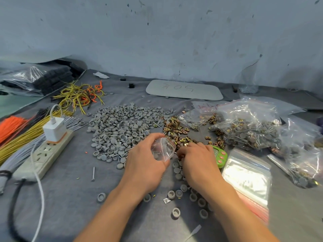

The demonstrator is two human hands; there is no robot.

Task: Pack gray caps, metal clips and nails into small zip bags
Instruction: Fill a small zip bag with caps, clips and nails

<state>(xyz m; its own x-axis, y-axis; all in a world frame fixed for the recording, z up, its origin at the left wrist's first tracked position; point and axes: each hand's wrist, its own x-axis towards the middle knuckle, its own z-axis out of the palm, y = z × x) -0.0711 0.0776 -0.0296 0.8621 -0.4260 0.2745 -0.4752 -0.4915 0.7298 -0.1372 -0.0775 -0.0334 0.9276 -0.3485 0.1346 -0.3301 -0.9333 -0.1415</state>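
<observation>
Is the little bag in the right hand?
No, the left hand holds the bag, while the right hand is down at the clips.

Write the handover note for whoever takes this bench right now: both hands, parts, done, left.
Left grip holds a small zip bag, a cap seemingly inside.
Right grip has its fingers curled in the metal clips; a pinch can't be confirmed.
Gray caps piled centre; a loose nail lies left.
Done: filled bags far right.
Left: finish this bag, then fill the empty bags beside the right arm.
</observation>
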